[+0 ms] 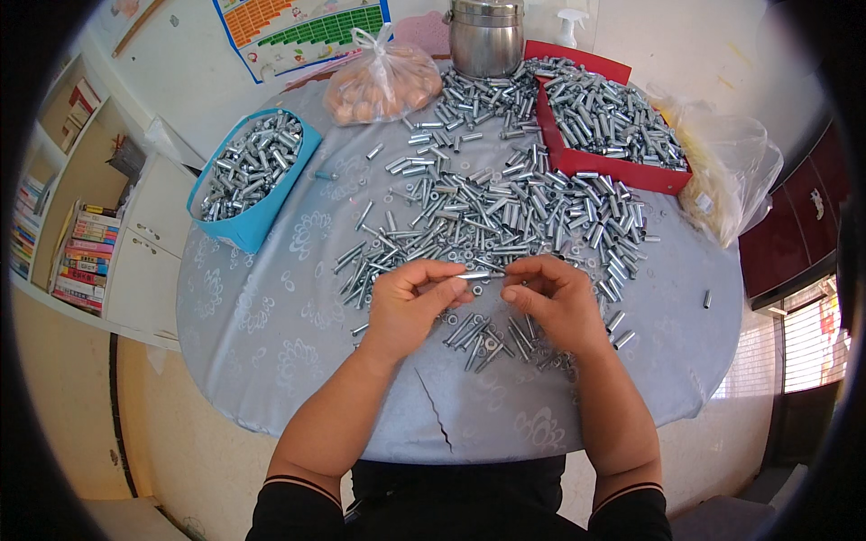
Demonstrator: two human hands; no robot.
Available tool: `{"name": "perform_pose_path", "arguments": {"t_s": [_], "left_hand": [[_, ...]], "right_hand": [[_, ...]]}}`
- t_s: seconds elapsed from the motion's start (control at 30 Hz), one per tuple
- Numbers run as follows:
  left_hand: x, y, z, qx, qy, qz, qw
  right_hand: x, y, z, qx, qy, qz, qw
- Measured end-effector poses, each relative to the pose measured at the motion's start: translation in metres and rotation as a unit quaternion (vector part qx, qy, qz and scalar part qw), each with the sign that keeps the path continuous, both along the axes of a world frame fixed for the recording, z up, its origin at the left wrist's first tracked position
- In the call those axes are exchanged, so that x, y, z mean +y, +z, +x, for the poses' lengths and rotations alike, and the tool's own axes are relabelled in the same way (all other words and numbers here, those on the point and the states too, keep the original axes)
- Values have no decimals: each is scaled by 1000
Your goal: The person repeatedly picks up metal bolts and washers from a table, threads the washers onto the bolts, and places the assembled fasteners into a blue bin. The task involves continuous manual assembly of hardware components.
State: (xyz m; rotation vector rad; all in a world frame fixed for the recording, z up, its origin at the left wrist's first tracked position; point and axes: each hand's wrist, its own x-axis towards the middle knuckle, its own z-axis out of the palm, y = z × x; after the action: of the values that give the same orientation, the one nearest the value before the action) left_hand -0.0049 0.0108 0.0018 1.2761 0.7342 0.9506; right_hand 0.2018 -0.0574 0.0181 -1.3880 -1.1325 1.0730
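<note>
Above the near middle of the table, a slim silver expansion bolt lies level between my hands. The thumb and forefinger of my left hand pinch its left end. My right hand is closed at its right end, fingertips and thumb together; the exact contact there is partly hidden. Below the hands lies a small group of loose bolts with some nuts and washers. Just beyond the fingers spreads a large heap of metal sleeves, mixed with bolts and nuts.
A blue container full of anchors stands at the left, a red box of sleeves at the back right. Behind are a knotted bag of round brownish items, a steel pot and a plastic bag. The grey tablecloth has a tear.
</note>
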Motion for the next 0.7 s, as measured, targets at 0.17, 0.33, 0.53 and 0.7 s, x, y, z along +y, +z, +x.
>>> {"name": "perform_pose_path", "arguments": {"t_s": [0.17, 0.33, 0.53, 0.7], "left_hand": [[3, -3, -3, -12, 14, 0, 1000], [0, -3, 0, -18, -5, -6, 1000], [0, -6, 0, -12, -6, 3, 1000], [1, -6, 0, -3, -6, 7, 1000]], "right_hand": [[-2, 2, 15, -359, 165, 167, 903], [-5, 0, 12, -387, 215, 185, 877], [-6, -1, 8, -404, 220, 196, 866], [-6, -2, 8, -395, 231, 181, 871]]}}
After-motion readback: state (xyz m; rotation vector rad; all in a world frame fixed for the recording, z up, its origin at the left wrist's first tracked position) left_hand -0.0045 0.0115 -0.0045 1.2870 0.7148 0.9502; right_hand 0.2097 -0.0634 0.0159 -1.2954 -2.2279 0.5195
